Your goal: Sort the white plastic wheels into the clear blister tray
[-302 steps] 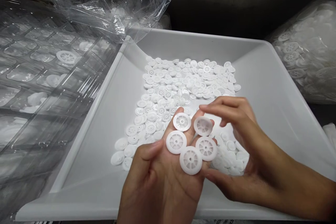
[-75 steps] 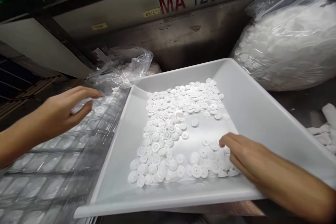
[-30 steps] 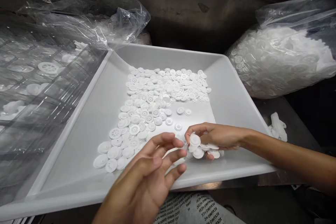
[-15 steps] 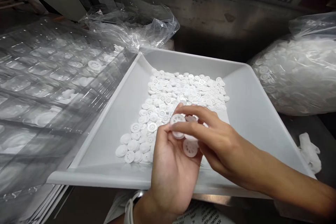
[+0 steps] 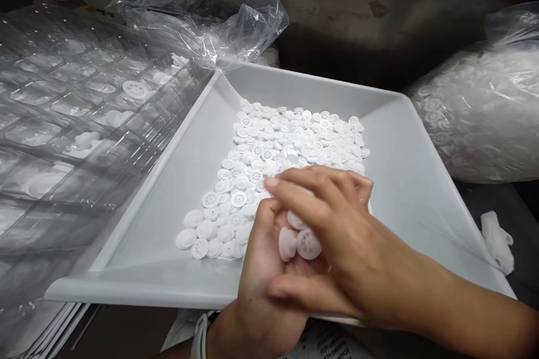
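Over a grey plastic tray point(image 5: 421, 179), my left hand point(image 5: 265, 269) is cupped palm up around several small white plastic wheels point(image 5: 309, 243). Their round faces have spoke-like holes. My right hand point(image 5: 337, 219) arches over the left palm, slightly blurred, with its thumb low and its fingers stretched across the top. It hides part of the wheels, and I see none clearly gripped in its fingers. A spread of similar white wheels point(image 5: 269, 140) covers the tray floor behind and to the left of my hands.
Left of the tray are clear compartment trays point(image 5: 76, 104) with white parts in some pockets. Crumpled clear plastic point(image 5: 236, 28) lies at the back left corner. A filled clear bag point(image 5: 484, 112) bulges at the right, with a white piece point(image 5: 497, 241) below it.
My right hand has let go of the wheel it pinched and swung lower over the left palm, its thumb now below the wheels. The view has shifted slightly.
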{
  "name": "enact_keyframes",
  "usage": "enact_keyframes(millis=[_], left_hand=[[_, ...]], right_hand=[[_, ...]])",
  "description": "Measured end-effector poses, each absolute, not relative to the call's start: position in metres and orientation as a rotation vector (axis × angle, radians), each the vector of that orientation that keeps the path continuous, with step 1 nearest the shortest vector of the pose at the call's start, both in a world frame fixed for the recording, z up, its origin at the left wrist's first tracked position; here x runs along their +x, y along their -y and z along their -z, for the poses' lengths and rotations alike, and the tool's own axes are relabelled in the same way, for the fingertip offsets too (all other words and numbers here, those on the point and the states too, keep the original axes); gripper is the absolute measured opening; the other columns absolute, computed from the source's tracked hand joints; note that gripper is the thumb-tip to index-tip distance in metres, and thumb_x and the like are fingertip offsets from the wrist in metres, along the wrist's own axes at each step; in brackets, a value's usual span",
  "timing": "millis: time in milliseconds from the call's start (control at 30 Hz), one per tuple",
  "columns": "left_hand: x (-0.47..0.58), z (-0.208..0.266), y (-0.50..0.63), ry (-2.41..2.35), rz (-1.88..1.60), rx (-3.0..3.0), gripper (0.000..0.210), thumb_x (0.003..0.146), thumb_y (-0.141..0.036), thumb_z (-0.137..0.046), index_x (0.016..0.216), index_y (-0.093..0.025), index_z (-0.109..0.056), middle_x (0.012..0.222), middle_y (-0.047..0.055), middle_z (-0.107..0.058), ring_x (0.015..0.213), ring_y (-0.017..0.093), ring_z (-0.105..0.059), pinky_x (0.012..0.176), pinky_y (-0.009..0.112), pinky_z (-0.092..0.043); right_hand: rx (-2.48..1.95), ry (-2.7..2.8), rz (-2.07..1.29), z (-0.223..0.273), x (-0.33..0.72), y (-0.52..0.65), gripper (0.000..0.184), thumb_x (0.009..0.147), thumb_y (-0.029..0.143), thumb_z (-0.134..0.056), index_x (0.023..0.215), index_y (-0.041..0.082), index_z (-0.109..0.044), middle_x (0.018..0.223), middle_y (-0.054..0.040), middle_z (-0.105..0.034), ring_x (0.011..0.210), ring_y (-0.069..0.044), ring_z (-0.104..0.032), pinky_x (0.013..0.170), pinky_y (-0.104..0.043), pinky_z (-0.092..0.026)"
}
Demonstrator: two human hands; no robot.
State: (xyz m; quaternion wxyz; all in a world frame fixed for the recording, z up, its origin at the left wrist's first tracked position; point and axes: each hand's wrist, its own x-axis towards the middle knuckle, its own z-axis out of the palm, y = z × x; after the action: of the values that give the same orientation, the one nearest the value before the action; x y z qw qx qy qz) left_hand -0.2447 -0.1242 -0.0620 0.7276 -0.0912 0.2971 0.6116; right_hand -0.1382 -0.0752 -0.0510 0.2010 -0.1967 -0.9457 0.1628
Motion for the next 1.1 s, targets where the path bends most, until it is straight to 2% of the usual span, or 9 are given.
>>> enact_keyframes(millis=[100,200,267,400,533,667,767,933,1100], left_hand=[[-0.246,0.060,0.123,-0.621,-1.341,-0.334,0.025,0.095,-0.032,-0.052,0.106,-0.021,-0.070,0.104,0.006,-0.075,0.114,0.025,-0.069,0.099,0.039,-0.056],[-0.246,0.059,0.122,-0.591,-1.384,-0.436,0.032,0.090,-0.029,-0.060,0.121,-0.025,-0.066,0.109,0.005,-0.076,0.113,0.025,-0.070,0.097,0.039,-0.057],[-0.247,0.059,0.122,-0.567,-1.386,-0.460,0.036,0.090,-0.027,-0.059,0.126,-0.023,-0.064,0.110,0.007,-0.076,0.110,0.025,-0.072,0.095,0.038,-0.058],[-0.246,0.057,0.121,-0.518,-1.368,-0.447,0.038,0.092,-0.020,-0.051,0.127,-0.017,-0.064,0.106,0.009,-0.077,0.109,0.024,-0.073,0.093,0.033,-0.059],[-0.245,0.057,0.119,-0.504,-1.326,-0.394,0.037,0.093,-0.022,-0.053,0.127,-0.011,-0.064,0.108,0.011,-0.077,0.118,0.025,-0.069,0.100,0.035,-0.056],[-0.245,0.057,0.119,-0.466,-1.300,-0.336,0.041,0.095,-0.024,-0.049,0.132,-0.012,-0.061,0.113,0.012,-0.076,0.121,0.028,-0.067,0.102,0.039,-0.056],[-0.245,0.057,0.120,-0.486,-1.294,-0.316,0.043,0.097,-0.024,-0.045,0.137,-0.016,-0.058,0.116,0.011,-0.076,0.125,0.029,-0.064,0.100,0.039,-0.057],[-0.246,0.056,0.124,-0.512,-1.272,-0.308,0.042,0.097,-0.024,-0.046,0.135,-0.017,-0.061,0.121,0.010,-0.075,0.123,0.027,-0.066,0.097,0.035,-0.059],[-0.248,0.056,0.122,-0.480,-1.331,-0.292,0.040,0.097,-0.019,-0.044,0.131,-0.018,-0.065,0.122,0.009,-0.075,0.124,0.026,-0.065,0.100,0.038,-0.057]], right_hand=[[-0.670,2.575,-0.560,0.042,-0.122,0.064,0.051,0.101,0.043,-0.052,0.144,0.021,-0.035,0.140,-0.0118,-0.048,0.135,-0.027,-0.040,0.111,-0.047,-0.035],[-0.832,2.622,-0.626,0.036,-0.107,0.051,0.038,0.099,0.043,-0.057,0.134,0.030,-0.050,0.140,-0.0073,-0.046,0.134,-0.026,-0.042,0.105,-0.045,-0.044],[-0.900,2.645,-0.699,0.036,-0.103,0.046,0.030,0.099,0.045,-0.058,0.127,0.035,-0.057,0.138,-0.0032,-0.048,0.130,-0.024,-0.046,0.100,-0.042,-0.050],[-0.953,2.594,-0.896,0.040,-0.106,0.043,0.026,0.098,0.045,-0.061,0.123,0.040,-0.059,0.133,0.0024,-0.052,0.122,-0.017,-0.053,0.099,-0.032,-0.055],[-0.971,2.498,-0.957,0.043,-0.112,0.044,0.019,0.094,0.042,-0.066,0.112,0.036,-0.064,0.129,0.0009,-0.054,0.114,-0.017,-0.060,0.081,-0.023,-0.061],[-0.946,2.432,-0.985,0.042,-0.113,0.043,0.025,0.090,0.031,-0.071,0.114,0.031,-0.063,0.126,0.0001,-0.057,0.109,-0.016,-0.064,0.069,-0.016,-0.061],[-0.964,2.420,-0.965,0.040,-0.110,0.043,0.026,0.090,0.028,-0.071,0.114,0.031,-0.063,0.127,0.0016,-0.057,0.119,-0.016,-0.061,0.072,-0.013,-0.060],[-0.938,2.445,-1.029,0.037,-0.105,0.039,0.029,0.092,0.033,-0.069,0.120,0.035,-0.062,0.126,0.0032,-0.058,0.118,-0.016,-0.061,0.094,-0.022,-0.058],[-0.972,2.466,-1.094,0.037,-0.097,0.031,0.032,0.092,0.043,-0.070,0.121,0.035,-0.059,0.126,0.0031,-0.059,0.118,-0.018,-0.058,0.094,-0.028,-0.056]])
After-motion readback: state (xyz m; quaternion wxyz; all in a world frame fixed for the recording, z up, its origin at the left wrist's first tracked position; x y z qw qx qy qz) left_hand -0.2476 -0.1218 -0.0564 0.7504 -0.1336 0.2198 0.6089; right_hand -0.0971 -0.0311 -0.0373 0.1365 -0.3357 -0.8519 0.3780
